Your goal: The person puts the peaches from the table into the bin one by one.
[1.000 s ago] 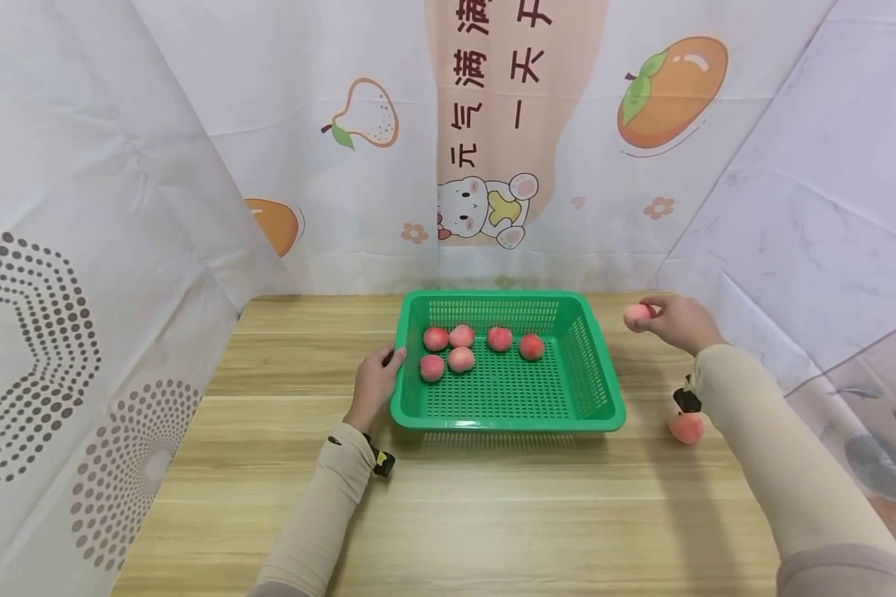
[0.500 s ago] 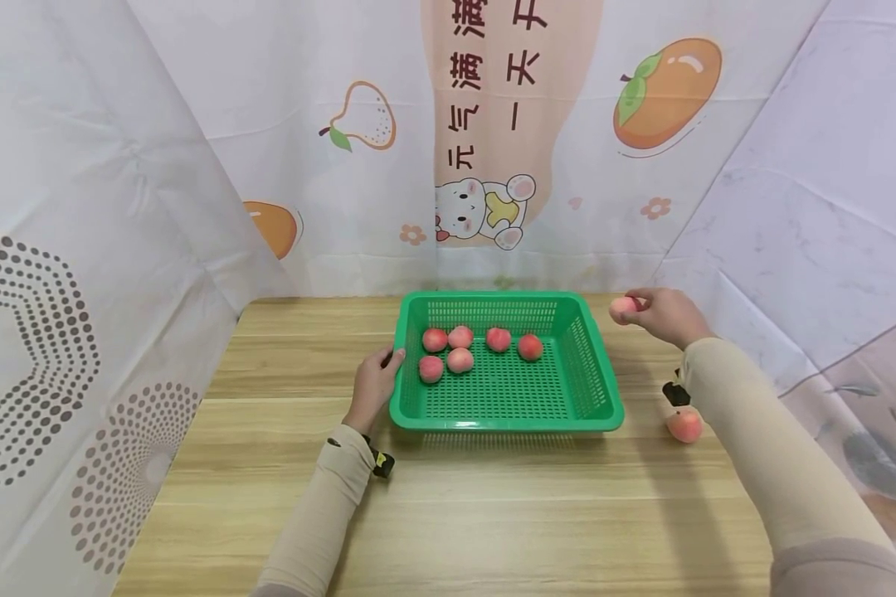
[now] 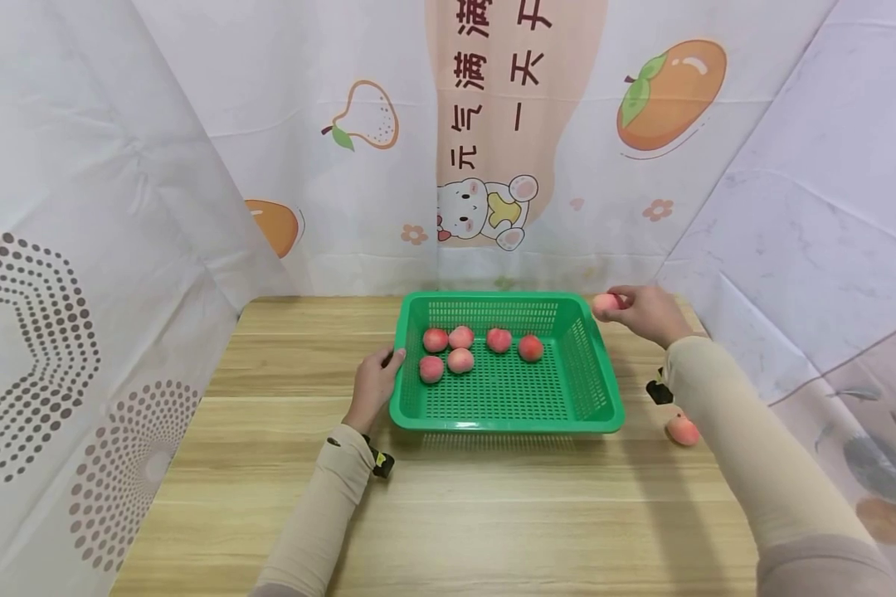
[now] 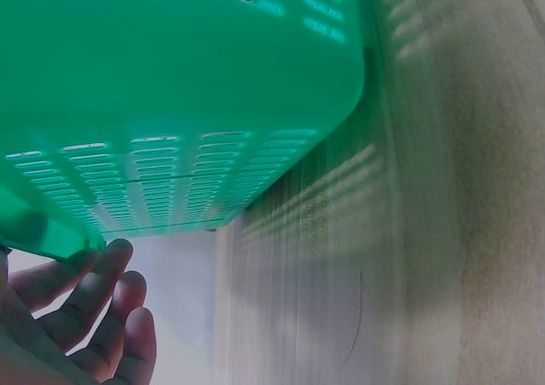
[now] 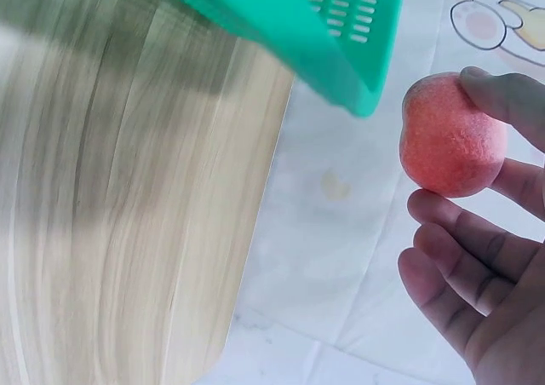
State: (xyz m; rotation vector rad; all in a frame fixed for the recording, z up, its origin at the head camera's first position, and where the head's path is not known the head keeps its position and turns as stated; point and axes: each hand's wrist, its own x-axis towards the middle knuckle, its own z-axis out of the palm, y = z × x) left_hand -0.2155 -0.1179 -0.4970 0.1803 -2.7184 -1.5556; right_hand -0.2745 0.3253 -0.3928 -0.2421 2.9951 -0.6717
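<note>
A pinkish-red peach [image 3: 606,307] is pinched between the thumb and fingers of my right hand [image 3: 650,313], above the basket's far right corner. The right wrist view shows this peach [image 5: 447,142] close up, with the lower fingers off it. My left hand [image 3: 374,383] holds the left rim of the green plastic basket [image 3: 508,425], thumb on the rim. In the left wrist view the fingers [image 4: 128,291] bend up beneath that rim. Several peaches lie in the basket, mostly toward its left and back, among them a redder peach [image 3: 531,348].
Another peach [image 3: 683,429] lies on the wooden table [image 3: 538,514] right of the basket, partly behind the right sleeve. A printed curtain [image 3: 373,207] hangs along the table's back edge. Each wrist wears a small black camera [image 3: 382,464].
My right hand has carried its peach leftward and slightly up, from right of the basket to its far right corner. The left hand and the basket have stayed in place.
</note>
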